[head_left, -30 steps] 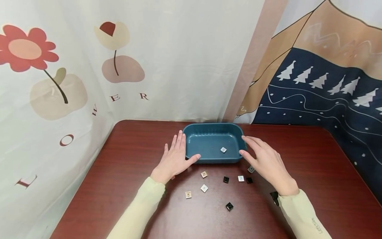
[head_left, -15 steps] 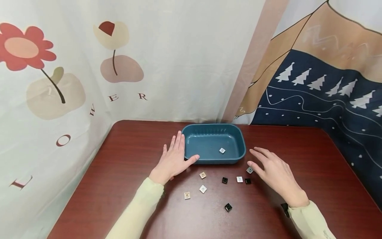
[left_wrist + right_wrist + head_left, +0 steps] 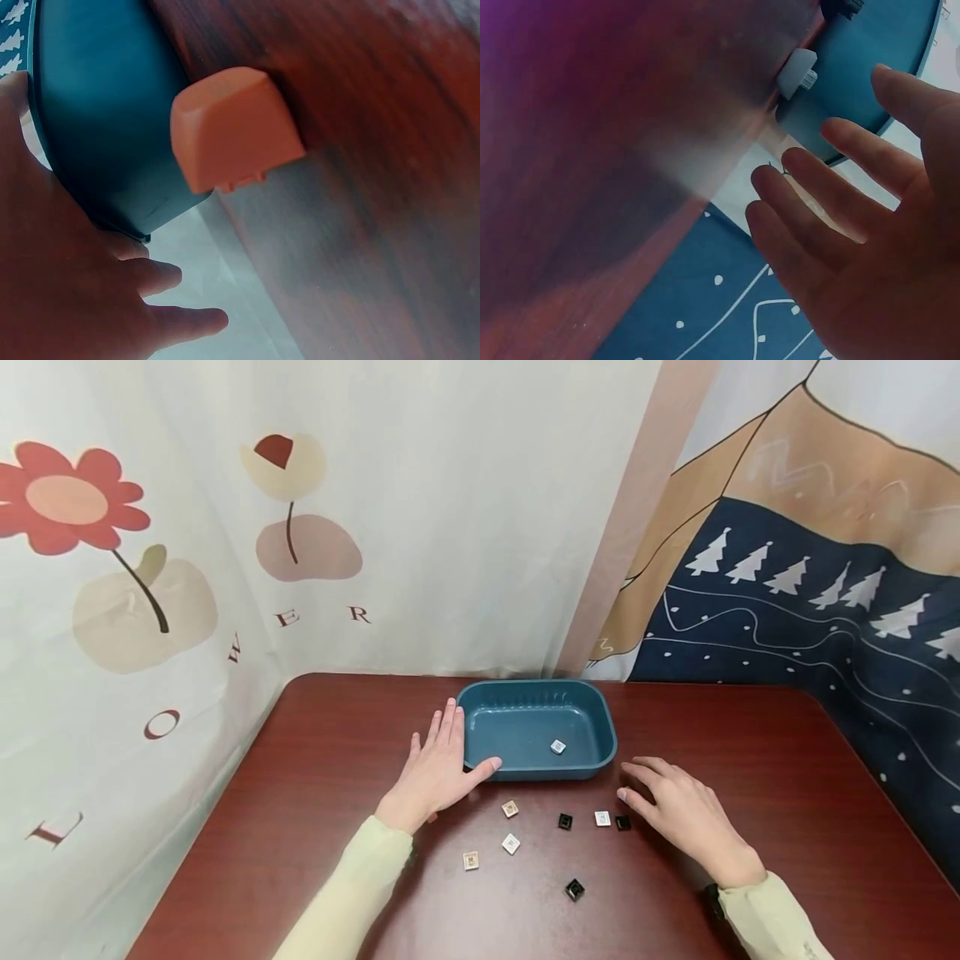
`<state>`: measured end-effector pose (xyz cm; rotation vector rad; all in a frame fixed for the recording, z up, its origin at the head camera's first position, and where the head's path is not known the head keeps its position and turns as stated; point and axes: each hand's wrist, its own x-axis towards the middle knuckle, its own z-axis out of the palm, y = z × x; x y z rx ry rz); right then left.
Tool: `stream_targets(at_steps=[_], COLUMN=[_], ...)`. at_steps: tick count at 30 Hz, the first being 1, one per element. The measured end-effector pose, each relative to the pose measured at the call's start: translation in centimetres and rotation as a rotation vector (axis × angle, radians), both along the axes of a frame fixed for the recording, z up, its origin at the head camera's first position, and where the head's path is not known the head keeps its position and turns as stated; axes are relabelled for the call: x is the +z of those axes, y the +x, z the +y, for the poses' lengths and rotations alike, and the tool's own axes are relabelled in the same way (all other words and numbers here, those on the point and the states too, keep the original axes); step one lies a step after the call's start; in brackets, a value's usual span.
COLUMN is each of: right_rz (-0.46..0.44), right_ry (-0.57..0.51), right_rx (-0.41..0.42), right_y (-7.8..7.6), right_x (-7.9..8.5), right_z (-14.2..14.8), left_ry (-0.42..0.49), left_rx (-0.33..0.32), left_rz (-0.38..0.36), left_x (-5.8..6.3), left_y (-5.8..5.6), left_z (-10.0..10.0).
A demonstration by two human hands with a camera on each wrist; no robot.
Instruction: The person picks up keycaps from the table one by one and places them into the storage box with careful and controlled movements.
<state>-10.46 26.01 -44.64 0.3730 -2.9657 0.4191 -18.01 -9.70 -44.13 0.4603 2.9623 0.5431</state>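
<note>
“Keycaps [image 3: 471, 861] are scattered over the table [image 3: 337, 752], I see. What comes first on the left?”

“The left hand [image 3: 431, 777]. Its fingers are straight, laid along the left side of the blue basin [image 3: 517, 735], with the thumb at the near rim. I see nothing gripped in it.”

“And going right?”

“Two tan caps [image 3: 510, 809] and a white cap [image 3: 512, 844], all on the table in front of the basin's left end. Inside the basin, a little right of its middle, lies a pale cap [image 3: 558, 747].”

“Past that?”

“Two black caps [image 3: 566, 821], one of them nearer the person, then another white cap [image 3: 602, 818] just beside a third black cap [image 3: 623, 822].”

“And the right hand [image 3: 678, 806]?”

“Furthest right, near that last black one, fingers apart and gently bent. The right wrist view shows nothing in them; a grey cap [image 3: 799, 73] sits clear of the fingertips. I can't tell whether it's one I've counted.”

“So how far along is it?”

“Early, I'd judge: one cap is inside, and at least seven outside look left to deal with.”
</note>
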Motion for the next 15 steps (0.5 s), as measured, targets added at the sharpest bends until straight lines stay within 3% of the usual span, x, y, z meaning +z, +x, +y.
stream_targets(at_steps=[15], right_rz=[-0.064], right_ry=[0.021], right_rx=[0.061], right_y=[-0.05], right_x=[0.15], right_z=[-0.58], left_ry=[-0.003], left_rx=[0.003], left_rz=[0.001], left_x=[-0.04], left_y=[0.06], left_z=[0.02])
